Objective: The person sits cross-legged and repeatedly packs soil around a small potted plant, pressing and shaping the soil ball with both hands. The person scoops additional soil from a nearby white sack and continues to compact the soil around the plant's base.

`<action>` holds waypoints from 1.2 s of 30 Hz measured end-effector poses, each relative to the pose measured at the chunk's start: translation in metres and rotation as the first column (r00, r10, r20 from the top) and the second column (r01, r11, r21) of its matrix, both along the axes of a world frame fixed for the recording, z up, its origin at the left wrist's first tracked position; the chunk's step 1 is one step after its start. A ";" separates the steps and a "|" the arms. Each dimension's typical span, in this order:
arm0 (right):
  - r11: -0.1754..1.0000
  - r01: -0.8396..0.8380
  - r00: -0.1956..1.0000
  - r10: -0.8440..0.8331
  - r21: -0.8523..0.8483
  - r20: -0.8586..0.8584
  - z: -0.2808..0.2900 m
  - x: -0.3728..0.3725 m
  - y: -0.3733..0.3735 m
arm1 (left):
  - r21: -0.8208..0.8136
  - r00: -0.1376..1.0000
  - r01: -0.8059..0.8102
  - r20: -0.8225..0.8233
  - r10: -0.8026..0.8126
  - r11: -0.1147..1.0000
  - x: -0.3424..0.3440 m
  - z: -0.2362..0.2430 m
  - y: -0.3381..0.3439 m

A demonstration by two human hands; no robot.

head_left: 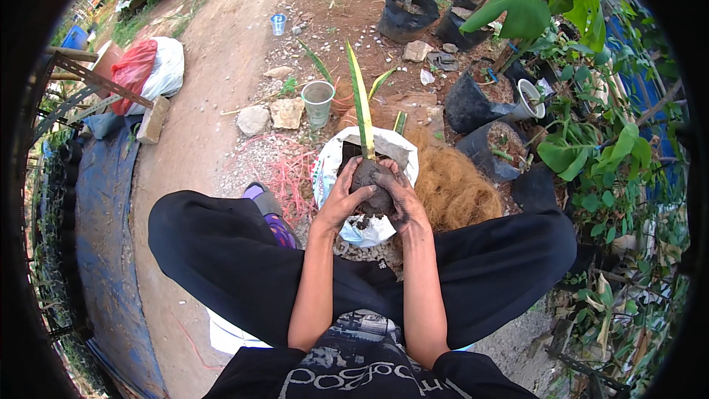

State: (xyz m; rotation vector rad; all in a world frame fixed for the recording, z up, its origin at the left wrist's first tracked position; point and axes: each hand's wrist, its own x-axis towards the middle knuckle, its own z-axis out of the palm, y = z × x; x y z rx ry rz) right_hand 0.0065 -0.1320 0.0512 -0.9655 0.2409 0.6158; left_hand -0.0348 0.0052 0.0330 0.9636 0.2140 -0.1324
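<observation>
Between my two hands sits a ball of dark, damp soil (371, 191), with one tall yellow-edged snake plant leaf (361, 100) standing up from it. My left hand (341, 196) wraps round the ball's left side, thumb across its front. On the other side my right hand (404, 196) presses against it, fingers smeared with soil. Both hands are over the mouth of a white sack (399, 144), rolled open and holding dark soil. Crumbs of soil lie on the sack's near flap (368, 232). The ball's underside is hidden.
Brown coconut fibre (456, 191) is heaped right of the sack. Beyond it stand a soil-filled clear cup (318, 103), stones (286, 113) and more snake plant leaves (316, 60). Pink raffia string (292, 177) lies left. Black planter bags (473, 103) and leafy plants line the right side.
</observation>
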 end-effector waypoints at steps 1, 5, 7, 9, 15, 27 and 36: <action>1.000 0.010 1.000 -0.010 -0.010 0.008 -0.001 -0.001 0.001 | -0.064 1.000 -0.013 0.004 0.013 0.998 0.001 -0.001 -0.001; 1.000 0.003 1.000 -0.003 0.010 -0.002 -0.007 -0.002 0.004 | -0.099 0.986 -0.165 -0.050 0.160 0.981 0.007 -0.009 -0.008; 0.973 -0.042 0.999 0.047 -0.227 0.013 -0.014 0.003 0.010 | -0.131 0.969 -0.244 -0.070 0.236 0.961 0.011 -0.013 -0.009; 0.887 0.211 0.936 -0.062 -0.410 0.348 -0.020 0.005 0.014 | -0.155 0.983 -0.182 -0.023 0.180 0.971 0.012 -0.014 -0.011; 0.821 0.356 0.722 0.062 -0.447 0.689 -0.026 0.006 0.019 | 0.038 0.990 -0.138 -0.023 0.139 0.990 0.006 -0.013 -0.021; 0.968 0.085 0.970 -0.026 -0.236 0.241 -0.024 0.006 0.015 | 0.319 0.992 -0.072 0.120 0.034 0.945 0.004 -0.013 -0.018; 0.972 0.217 0.967 -0.227 0.090 0.117 -0.027 0.015 0.009 | 0.089 0.991 -0.136 0.021 0.135 0.987 0.007 -0.016 -0.018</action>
